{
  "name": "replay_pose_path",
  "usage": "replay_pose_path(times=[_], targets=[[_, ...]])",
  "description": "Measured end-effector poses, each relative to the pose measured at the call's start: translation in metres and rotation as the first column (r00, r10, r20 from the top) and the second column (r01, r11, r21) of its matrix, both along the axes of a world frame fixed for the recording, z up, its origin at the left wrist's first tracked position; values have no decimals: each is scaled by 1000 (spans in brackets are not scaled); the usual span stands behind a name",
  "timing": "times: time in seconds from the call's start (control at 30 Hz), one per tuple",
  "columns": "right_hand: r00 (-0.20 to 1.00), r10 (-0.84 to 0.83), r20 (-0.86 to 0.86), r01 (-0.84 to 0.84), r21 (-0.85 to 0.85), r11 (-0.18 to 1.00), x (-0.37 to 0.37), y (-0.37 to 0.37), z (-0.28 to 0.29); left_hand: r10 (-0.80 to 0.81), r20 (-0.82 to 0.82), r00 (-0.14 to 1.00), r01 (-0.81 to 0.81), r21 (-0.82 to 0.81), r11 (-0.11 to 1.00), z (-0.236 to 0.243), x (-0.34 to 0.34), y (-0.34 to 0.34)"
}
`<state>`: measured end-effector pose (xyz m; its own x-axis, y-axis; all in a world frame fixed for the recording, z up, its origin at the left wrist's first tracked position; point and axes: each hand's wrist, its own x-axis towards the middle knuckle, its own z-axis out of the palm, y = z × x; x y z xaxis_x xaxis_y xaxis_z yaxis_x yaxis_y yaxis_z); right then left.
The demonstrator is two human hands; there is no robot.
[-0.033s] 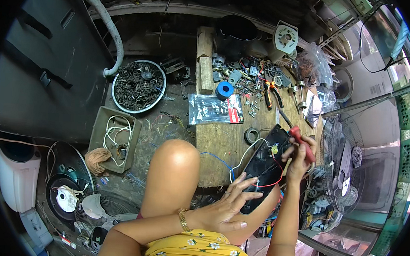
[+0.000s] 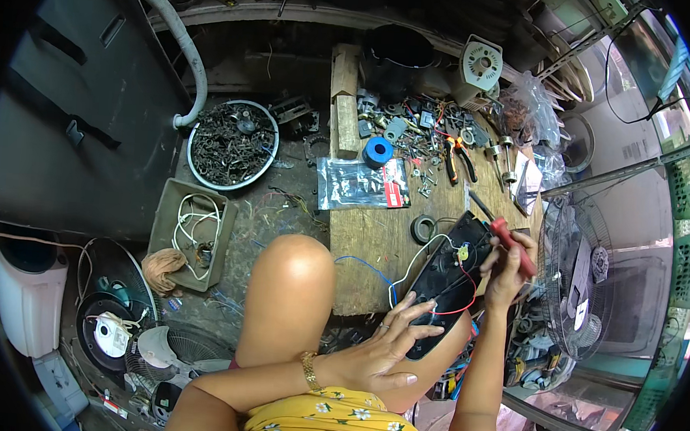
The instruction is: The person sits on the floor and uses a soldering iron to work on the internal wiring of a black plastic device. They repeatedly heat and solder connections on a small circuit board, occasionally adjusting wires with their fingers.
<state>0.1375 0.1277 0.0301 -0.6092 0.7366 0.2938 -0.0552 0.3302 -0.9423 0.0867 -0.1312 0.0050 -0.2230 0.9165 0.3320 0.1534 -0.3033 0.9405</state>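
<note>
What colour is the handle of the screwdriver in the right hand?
The screwdriver handle is red; it shows best in the head view, partly covered by the fingers.

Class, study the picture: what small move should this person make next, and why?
Perhaps lay the red-handled screwdriver on the wooden table. Its shaft points away from the black panel, so it seems not in use, yet it occupies the right hand. Freed, that hand could handle the red wire looping near the panel's edge, while the left hand steadies the panel.
</note>
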Motion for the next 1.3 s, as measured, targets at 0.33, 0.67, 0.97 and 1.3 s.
replay_pose_path(times=[0.33, 0.67, 0.97, 1.3], targets=[[983, -85, -163, 64, -130, 989, 23, 17, -10, 85, -298, 951, -141, -170, 975, 36, -51, -26], [959, -144, -245, 91, -216, 972, 21, 7, -2, 704, 17, 710, -662, -322, 677, 61, -84, -25], [972, -91, -216, 72, -93, 993, 11, -14, -2, 650, 34, 760, -507, -594, 624, -39, 26, -29], [926, 5, -377, -71, -161, 984, 1, -20, -3, 800, 47, 599, -575, -670, 470, -126, 37, -60]])
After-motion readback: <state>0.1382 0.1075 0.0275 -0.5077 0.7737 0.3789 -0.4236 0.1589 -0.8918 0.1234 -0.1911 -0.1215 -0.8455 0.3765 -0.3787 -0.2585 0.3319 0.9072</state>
